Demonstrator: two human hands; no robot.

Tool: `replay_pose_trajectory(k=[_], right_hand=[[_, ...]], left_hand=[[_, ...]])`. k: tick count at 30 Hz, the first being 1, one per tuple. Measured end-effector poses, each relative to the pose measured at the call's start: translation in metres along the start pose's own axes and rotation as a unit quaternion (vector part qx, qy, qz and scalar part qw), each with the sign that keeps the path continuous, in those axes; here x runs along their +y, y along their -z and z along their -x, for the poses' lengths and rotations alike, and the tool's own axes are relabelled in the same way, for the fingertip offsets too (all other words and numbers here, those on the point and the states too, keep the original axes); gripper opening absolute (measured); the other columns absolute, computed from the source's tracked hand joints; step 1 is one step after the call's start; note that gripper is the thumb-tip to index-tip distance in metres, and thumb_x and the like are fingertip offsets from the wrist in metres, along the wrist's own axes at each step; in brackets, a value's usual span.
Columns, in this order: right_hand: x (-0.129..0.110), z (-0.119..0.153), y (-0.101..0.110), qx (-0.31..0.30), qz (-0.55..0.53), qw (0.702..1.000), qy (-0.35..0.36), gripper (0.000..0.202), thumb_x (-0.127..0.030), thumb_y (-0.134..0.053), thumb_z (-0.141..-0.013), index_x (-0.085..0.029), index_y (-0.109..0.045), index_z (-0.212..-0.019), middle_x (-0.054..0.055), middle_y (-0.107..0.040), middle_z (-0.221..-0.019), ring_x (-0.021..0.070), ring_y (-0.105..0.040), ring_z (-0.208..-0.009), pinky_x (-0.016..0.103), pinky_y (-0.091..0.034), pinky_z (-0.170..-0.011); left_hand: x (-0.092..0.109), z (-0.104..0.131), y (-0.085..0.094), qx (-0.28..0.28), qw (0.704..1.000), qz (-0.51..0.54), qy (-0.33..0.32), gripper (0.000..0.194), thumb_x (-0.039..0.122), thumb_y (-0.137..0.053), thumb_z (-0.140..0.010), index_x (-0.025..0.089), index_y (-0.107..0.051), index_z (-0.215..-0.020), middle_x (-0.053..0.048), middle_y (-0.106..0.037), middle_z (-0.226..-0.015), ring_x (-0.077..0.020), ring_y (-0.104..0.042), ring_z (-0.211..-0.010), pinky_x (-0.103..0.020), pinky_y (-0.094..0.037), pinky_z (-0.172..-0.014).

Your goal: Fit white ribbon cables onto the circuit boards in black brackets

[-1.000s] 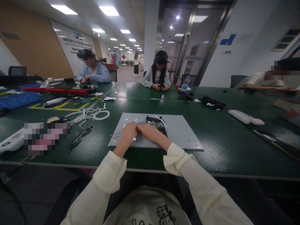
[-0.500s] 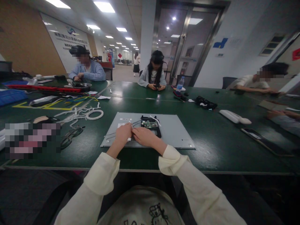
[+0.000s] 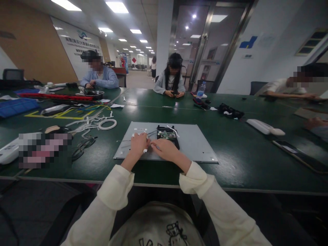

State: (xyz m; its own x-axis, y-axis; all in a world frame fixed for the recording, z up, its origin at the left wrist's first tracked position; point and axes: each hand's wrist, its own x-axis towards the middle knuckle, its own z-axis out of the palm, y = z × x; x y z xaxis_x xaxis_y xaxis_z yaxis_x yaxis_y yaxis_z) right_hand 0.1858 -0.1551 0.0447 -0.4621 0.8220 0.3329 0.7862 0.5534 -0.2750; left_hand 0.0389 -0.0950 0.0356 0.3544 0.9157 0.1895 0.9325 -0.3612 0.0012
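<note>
A flat grey panel (image 3: 194, 145) lies on the green table in front of me. Near its middle sits a black frame with a green circuit board (image 3: 166, 134), and a white strip (image 3: 173, 130) curves over it. My left hand (image 3: 138, 144) is closed above the left part of the panel, beside thin grey wires (image 3: 153, 133); a small white piece (image 3: 145, 150) shows under its fingers. My right hand (image 3: 164, 149) is closed just below the board, its fingertips close to the left hand's. What either hand grips is too small to make out.
Eyeglasses (image 3: 82, 149), white strips and a white ring (image 3: 107, 124) lie to the left, beyond them a blue tray (image 3: 17, 107). To the right are a white device (image 3: 265, 127) and a phone (image 3: 298, 155). Other people sit around the table (image 3: 143, 102).
The whole view has shifted slightly, so the table items appear farther right. The fingertips of my two hands are a little farther apart over the panel.
</note>
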Motion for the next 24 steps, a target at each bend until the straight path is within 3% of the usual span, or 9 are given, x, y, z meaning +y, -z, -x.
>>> replay_pose_trajectory(k=[4,7,10,13,17,20,24], right_hand=[[-0.005,0.000,0.003,0.094,-0.185,0.978,0.003,0.030,-0.026,-0.048,-0.087,-0.017,-0.048,-0.116,0.007,-0.060,-0.103,0.0138,-0.056,-0.093,0.028,-0.043,-0.082],[-0.011,-0.002,0.003,0.105,-0.217,0.969,0.059,0.043,-0.029,-0.059,-0.080,-0.018,-0.047,-0.120,0.009,-0.054,-0.113,0.0159,-0.052,-0.101,0.031,-0.043,-0.087],[-0.013,-0.005,0.000,0.085,-0.182,0.974,0.102,0.028,-0.026,-0.060,-0.079,-0.017,-0.057,-0.106,0.008,-0.055,-0.109,0.0173,-0.050,-0.104,0.034,-0.041,-0.091],[-0.010,-0.006,-0.003,0.079,-0.182,0.974,0.110,0.011,-0.020,-0.054,-0.083,-0.016,-0.062,-0.090,0.006,-0.061,-0.095,0.0146,-0.054,-0.093,0.030,-0.043,-0.086],[-0.005,-0.005,-0.004,0.094,-0.209,0.966,0.116,0.009,-0.018,-0.054,-0.083,-0.016,-0.063,-0.082,0.003,-0.064,-0.086,0.0121,-0.057,-0.080,0.025,-0.046,-0.076],[-0.004,-0.006,-0.002,0.127,-0.242,0.959,0.073,0.011,-0.021,-0.055,-0.082,-0.016,-0.064,-0.079,0.003,-0.065,-0.082,0.0116,-0.058,-0.075,0.024,-0.048,-0.070],[0.009,-0.005,0.003,0.209,-0.309,0.925,-0.068,0.016,-0.030,-0.061,-0.077,-0.015,-0.066,-0.079,0.004,-0.066,-0.077,0.0127,-0.060,-0.069,0.026,-0.050,-0.067]], left_hand=[[-0.001,-0.007,0.001,-0.045,0.999,0.012,0.014,0.027,0.023,-0.047,-0.084,0.017,-0.055,-0.109,-0.012,-0.058,-0.113,-0.0280,-0.052,-0.101,-0.037,-0.044,-0.080],[-0.001,-0.011,-0.001,-0.070,0.997,0.026,0.000,0.028,0.022,-0.050,-0.082,0.018,-0.054,-0.110,-0.011,-0.055,-0.119,-0.0278,-0.050,-0.104,-0.037,-0.044,-0.082],[0.003,-0.011,0.000,-0.058,0.998,0.032,0.007,0.025,0.018,-0.041,-0.087,0.016,-0.053,-0.109,-0.013,-0.054,-0.118,-0.0272,-0.049,-0.106,-0.037,-0.045,-0.081],[0.008,-0.008,0.005,-0.059,0.997,0.037,0.044,0.027,0.019,-0.034,-0.090,0.015,-0.053,-0.108,-0.014,-0.055,-0.115,-0.0287,-0.050,-0.106,-0.036,-0.046,-0.078],[0.011,-0.005,0.012,-0.053,0.997,0.039,0.047,0.029,0.031,-0.037,-0.091,0.013,-0.054,-0.107,-0.015,-0.057,-0.113,-0.0292,-0.052,-0.105,-0.037,-0.045,-0.081],[0.009,-0.005,0.012,-0.040,0.997,0.046,0.044,0.033,0.035,-0.037,-0.090,0.012,-0.055,-0.106,-0.016,-0.058,-0.111,-0.0282,-0.054,-0.104,-0.037,-0.044,-0.084],[0.000,-0.004,0.005,-0.005,0.996,0.068,0.058,0.036,0.037,-0.035,-0.091,0.013,-0.054,-0.111,-0.015,-0.061,-0.109,-0.0262,-0.057,-0.101,-0.035,-0.043,-0.085]])
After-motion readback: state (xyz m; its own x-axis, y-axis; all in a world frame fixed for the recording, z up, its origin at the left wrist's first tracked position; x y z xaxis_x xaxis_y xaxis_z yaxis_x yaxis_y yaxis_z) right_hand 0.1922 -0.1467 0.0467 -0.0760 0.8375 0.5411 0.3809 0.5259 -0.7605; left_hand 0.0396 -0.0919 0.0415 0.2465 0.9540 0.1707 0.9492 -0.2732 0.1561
